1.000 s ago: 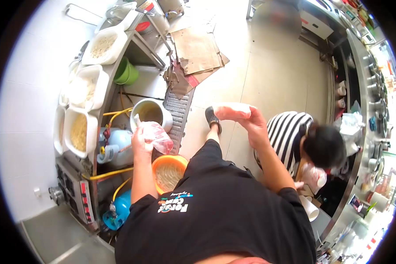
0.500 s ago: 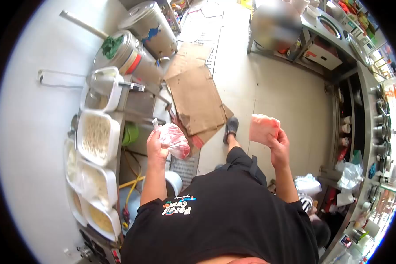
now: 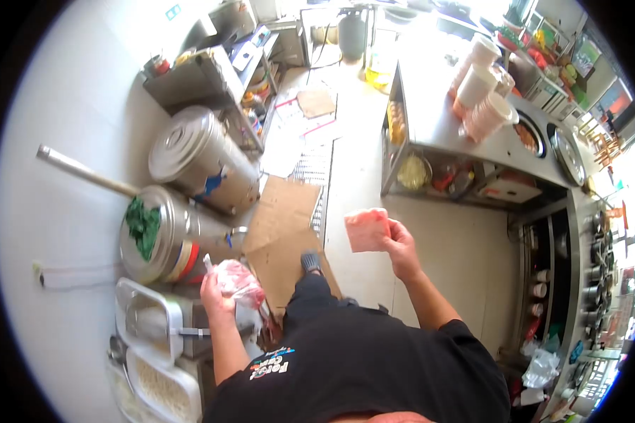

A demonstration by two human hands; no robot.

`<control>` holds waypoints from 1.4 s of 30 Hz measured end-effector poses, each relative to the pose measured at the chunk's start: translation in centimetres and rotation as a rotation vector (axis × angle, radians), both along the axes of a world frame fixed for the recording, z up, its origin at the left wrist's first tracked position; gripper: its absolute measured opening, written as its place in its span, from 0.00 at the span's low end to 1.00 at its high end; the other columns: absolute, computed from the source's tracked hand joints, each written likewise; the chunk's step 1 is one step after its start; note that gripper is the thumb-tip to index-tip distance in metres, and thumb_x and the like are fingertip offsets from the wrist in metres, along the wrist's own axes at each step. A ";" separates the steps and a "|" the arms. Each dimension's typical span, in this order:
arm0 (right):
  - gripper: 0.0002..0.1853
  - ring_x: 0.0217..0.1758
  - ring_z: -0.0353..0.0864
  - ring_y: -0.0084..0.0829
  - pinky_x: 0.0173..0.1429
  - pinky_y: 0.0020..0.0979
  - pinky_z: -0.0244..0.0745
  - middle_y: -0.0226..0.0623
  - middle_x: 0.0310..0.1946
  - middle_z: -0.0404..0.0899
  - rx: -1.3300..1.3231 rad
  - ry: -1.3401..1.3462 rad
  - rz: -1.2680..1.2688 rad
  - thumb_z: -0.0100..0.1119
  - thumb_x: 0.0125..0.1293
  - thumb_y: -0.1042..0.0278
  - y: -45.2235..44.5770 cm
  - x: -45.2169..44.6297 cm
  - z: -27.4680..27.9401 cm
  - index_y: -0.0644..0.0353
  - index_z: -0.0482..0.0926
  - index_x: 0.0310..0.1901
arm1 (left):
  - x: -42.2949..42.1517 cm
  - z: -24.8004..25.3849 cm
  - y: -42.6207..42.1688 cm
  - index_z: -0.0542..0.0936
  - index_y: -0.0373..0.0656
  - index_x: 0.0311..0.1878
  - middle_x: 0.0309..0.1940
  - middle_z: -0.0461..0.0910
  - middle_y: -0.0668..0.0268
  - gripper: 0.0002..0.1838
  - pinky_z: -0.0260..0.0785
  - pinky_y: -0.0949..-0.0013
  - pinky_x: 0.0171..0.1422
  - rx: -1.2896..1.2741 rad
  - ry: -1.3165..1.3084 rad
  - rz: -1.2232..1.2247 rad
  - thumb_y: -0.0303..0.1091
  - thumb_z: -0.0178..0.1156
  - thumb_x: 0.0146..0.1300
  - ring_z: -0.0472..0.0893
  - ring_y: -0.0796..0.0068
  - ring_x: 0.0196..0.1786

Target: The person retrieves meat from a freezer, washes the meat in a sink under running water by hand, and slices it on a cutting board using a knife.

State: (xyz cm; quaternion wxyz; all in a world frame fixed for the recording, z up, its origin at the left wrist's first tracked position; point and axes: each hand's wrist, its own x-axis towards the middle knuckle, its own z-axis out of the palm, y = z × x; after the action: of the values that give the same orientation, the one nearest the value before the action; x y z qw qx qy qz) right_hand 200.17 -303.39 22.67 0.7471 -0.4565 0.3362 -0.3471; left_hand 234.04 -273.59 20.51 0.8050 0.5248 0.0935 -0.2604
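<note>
A clear plastic bag with a gathered neck and pink-and-red contents (image 3: 240, 283) is held by the left hand (image 3: 216, 296), its fingers closed around the upper end and the filled part left hanging clear of the floor. A flat, squarish pink slab with a pale face (image 3: 367, 231) is pinched at one edge by the right hand (image 3: 400, 247), between thumb and curled fingers, and is held up in the air, well apart from the bag. What the slab is made of cannot be told. Below, flat brown cardboard sheets (image 3: 281, 211) are spread on the pale tiled floor (image 3: 444, 247). Beyond the left hand, a round lidded steel drum (image 3: 164, 199) is topped with a crumpled green bundle (image 3: 142, 227). At far right, stacked white cups (image 3: 478, 88) are set on a long steel counter (image 3: 430, 106)
</note>
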 end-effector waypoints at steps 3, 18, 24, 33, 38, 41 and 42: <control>0.22 0.51 0.77 0.24 0.58 0.28 0.72 0.34 0.50 0.78 -0.042 0.049 0.055 0.60 0.63 0.74 -8.9 8.3 0.2 0.68 0.72 0.59 | 6.4 -0.6 -8.4 0.77 0.36 0.45 0.37 0.81 0.59 0.07 0.79 0.61 0.45 0.053 -0.016 0.025 0.25 0.53 0.65 0.84 0.63 0.39; 0.18 0.47 0.80 0.23 0.53 0.27 0.76 0.35 0.47 0.80 0.211 0.029 -0.456 0.57 0.64 0.78 -44.4 24.0 -4.8 0.68 0.73 0.56 | 36.2 0.3 -63.0 0.76 0.37 0.44 0.37 0.81 0.59 0.06 0.78 0.62 0.44 0.036 -0.124 -0.359 0.27 0.54 0.66 0.83 0.66 0.38; 0.15 0.44 0.80 0.24 0.51 0.26 0.77 0.35 0.43 0.79 0.207 0.024 -0.604 0.56 0.64 0.79 -63.2 29.8 -11.2 0.67 0.73 0.53 | 41.3 1.0 -86.2 0.76 0.35 0.46 0.37 0.81 0.59 0.07 0.79 0.59 0.46 0.037 -0.088 -0.454 0.27 0.55 0.67 0.83 0.64 0.39; 0.19 0.47 0.78 0.24 0.53 0.27 0.76 0.35 0.46 0.78 0.195 0.043 -0.595 0.56 0.64 0.78 -90.9 33.0 -1.3 0.69 0.70 0.56 | 42.4 3.8 -116.2 0.77 0.36 0.43 0.35 0.81 0.60 0.06 0.79 0.62 0.41 0.078 -0.090 -0.615 0.26 0.55 0.67 0.83 0.65 0.36; 0.17 0.47 0.79 0.27 0.53 0.30 0.78 0.36 0.46 0.77 0.071 0.047 -0.985 0.56 0.64 0.79 -102.8 32.3 -8.6 0.69 0.71 0.54 | 41.5 1.3 -137.5 0.77 0.34 0.44 0.35 0.80 0.59 0.07 0.78 0.62 0.39 0.081 -0.040 -0.809 0.24 0.51 0.67 0.82 0.67 0.35; 0.17 0.51 0.79 0.31 0.56 0.32 0.76 0.39 0.50 0.76 0.217 -0.014 -1.196 0.55 0.64 0.83 -107.3 30.7 -9.8 0.70 0.71 0.55 | 42.2 1.0 -149.1 0.76 0.34 0.44 0.37 0.80 0.60 0.07 0.78 0.66 0.39 0.008 -0.091 -0.957 0.26 0.54 0.67 0.82 0.69 0.36; 0.17 0.51 0.79 0.31 0.56 0.32 0.76 0.39 0.50 0.76 0.205 -0.019 -1.198 0.55 0.64 0.83 -105.5 29.2 -8.2 0.70 0.71 0.55 | 40.7 2.4 -149.4 0.76 0.34 0.44 0.37 0.80 0.60 0.07 0.78 0.66 0.39 -0.005 -0.093 -0.959 0.26 0.54 0.67 0.82 0.69 0.36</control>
State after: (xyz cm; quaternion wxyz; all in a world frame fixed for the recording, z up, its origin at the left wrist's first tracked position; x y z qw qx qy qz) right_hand 229.32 -408.89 14.43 0.4649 -0.1107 0.5598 -0.6770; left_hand 274.71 -423.00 22.88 0.5988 0.5180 -0.1959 -0.5786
